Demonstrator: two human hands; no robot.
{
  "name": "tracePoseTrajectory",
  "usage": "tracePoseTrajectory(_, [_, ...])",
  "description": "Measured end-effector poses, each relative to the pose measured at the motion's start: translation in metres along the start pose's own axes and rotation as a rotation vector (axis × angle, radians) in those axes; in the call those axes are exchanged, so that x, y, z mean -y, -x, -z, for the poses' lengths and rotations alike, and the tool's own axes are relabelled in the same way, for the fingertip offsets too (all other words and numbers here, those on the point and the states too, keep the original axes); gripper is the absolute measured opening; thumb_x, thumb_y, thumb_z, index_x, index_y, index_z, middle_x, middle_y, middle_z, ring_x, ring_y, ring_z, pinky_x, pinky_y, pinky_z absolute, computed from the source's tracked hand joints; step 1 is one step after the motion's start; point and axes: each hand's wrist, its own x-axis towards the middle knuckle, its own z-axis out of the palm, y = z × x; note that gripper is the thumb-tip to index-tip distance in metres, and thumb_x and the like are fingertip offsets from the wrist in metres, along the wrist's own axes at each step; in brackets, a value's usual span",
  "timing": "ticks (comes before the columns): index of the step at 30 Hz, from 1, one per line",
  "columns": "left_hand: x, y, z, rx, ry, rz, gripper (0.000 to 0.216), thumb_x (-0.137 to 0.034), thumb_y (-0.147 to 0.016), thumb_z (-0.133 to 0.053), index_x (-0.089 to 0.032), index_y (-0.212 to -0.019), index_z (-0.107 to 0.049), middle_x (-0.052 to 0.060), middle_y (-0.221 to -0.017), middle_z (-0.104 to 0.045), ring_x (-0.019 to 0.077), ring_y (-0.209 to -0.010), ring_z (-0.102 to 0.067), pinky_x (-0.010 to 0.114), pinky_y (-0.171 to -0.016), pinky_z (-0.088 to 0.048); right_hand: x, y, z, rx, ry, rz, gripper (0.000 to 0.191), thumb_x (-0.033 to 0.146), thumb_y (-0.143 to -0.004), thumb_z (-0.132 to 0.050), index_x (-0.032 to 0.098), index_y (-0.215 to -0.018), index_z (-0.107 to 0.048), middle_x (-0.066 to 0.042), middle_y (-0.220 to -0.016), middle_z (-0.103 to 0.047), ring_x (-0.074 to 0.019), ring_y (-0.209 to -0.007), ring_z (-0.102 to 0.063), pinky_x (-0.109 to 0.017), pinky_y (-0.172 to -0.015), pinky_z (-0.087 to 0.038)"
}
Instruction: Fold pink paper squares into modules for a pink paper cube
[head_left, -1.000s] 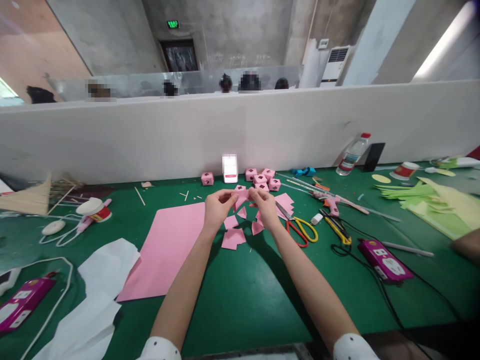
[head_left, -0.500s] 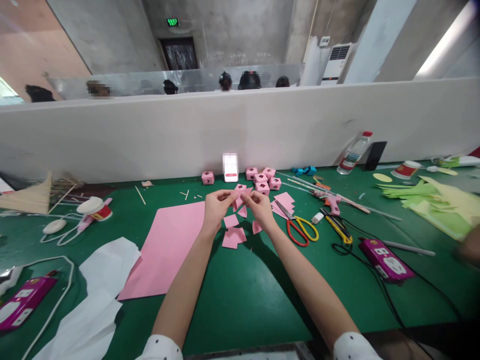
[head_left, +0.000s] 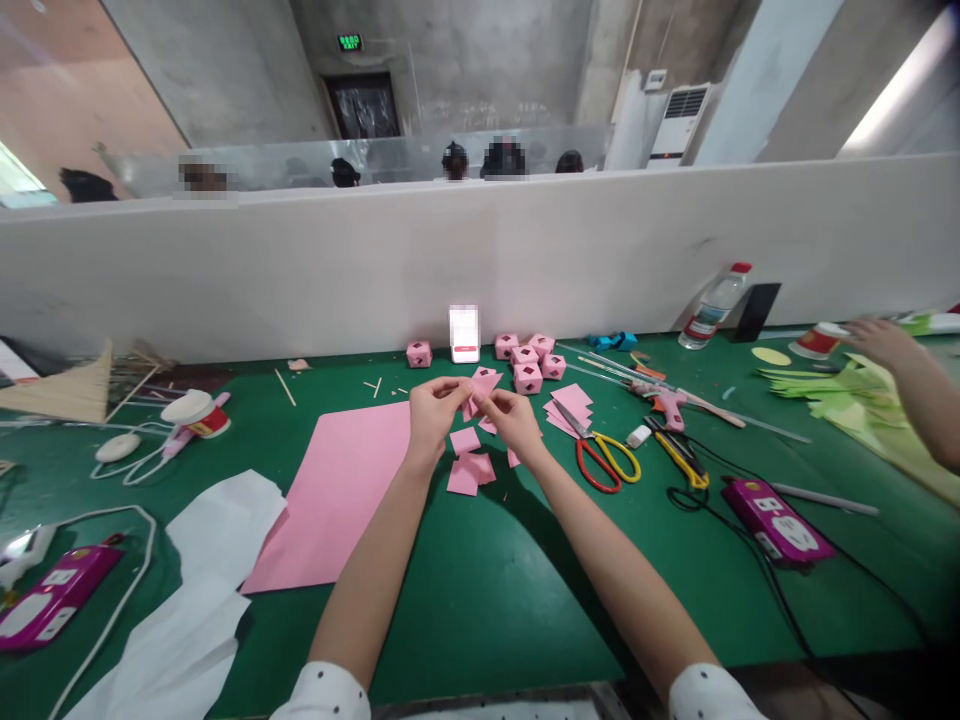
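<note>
My left hand (head_left: 437, 418) and my right hand (head_left: 513, 420) meet above the table's middle, both closed on one small folded piece of pink paper (head_left: 484, 382). Below them lie several loose pink paper pieces (head_left: 466, 474), some partly hidden by my right hand. Several finished-looking pink paper cubes (head_left: 528, 377) with dark diamond-shaped openings stand just behind my hands, and another pink cube (head_left: 419, 354) sits apart to the left. A large pink sheet (head_left: 330, 500) lies left of my left forearm. Scissors (head_left: 600, 455) with red and yellow handles rest right of my right hand, beside stacked pink squares (head_left: 571, 405).
A phone (head_left: 465, 335) leans against the white partition (head_left: 315, 270). To the right are a pink glue gun (head_left: 670, 408), a yellow cutter (head_left: 682, 460), a purple power strip (head_left: 776, 520) and a bottle (head_left: 712, 308). Another person's hand (head_left: 881, 342) reaches in at the right by a paper cup (head_left: 817, 342).
My right hand has shifted slightly left over the pink paper, covering more of the loose pieces. At the right, another person's hand has moved up to the paper cup.
</note>
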Motion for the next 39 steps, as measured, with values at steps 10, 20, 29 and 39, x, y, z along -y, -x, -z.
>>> tracePoseTrajectory(10, [0.007,-0.004,0.002,-0.076,0.040,0.014,0.021,-0.030,-0.065,-0.074,-0.013,-0.078,-0.074,0.006,-0.078,-0.072,0.0152,-0.068,-0.062,0.028,-0.063,-0.052,-0.008,0.000,-0.001,0.118,-0.065,-0.004,0.036,0.056,-0.076,-0.068,0.021,-0.071,-0.067,-0.003,-0.071,-0.070,-0.0179,-0.069,-0.064,-0.028,-0.064,-0.046])
tracePoseTrajectory(20, [0.004,-0.006,0.004,-0.110,0.044,0.012,0.025,-0.032,-0.065,-0.076,-0.014,-0.081,-0.071,0.005,-0.078,-0.071,0.0147,-0.068,-0.063,0.026,-0.059,-0.051,0.000,-0.005,0.010,0.160,-0.034,-0.044,0.031,0.052,-0.080,-0.065,0.021,-0.075,-0.063,-0.001,-0.069,-0.066,-0.0171,-0.067,-0.063,-0.029,-0.063,-0.048])
tracePoseTrajectory(29, [-0.009,-0.002,0.013,0.231,-0.081,0.174,0.041,-0.030,-0.064,-0.080,-0.015,-0.099,-0.063,0.008,-0.076,-0.074,0.0211,-0.075,-0.069,0.031,-0.067,-0.052,0.014,-0.014,0.049,-0.018,0.164,0.101,0.029,0.048,-0.082,-0.063,0.019,-0.077,-0.065,-0.004,-0.073,-0.069,-0.0178,-0.070,-0.062,-0.030,-0.067,-0.047])
tracePoseTrajectory(39, [-0.005,-0.002,0.008,0.120,-0.029,0.092,0.046,-0.035,-0.063,-0.081,-0.014,-0.099,-0.063,0.008,-0.079,-0.073,0.0218,-0.079,-0.069,0.032,-0.070,-0.053,0.014,-0.009,0.026,0.038,-0.291,-0.133,0.036,0.054,-0.074,-0.071,0.020,-0.086,-0.068,-0.004,-0.085,-0.071,-0.0204,-0.086,-0.068,-0.027,-0.067,-0.052])
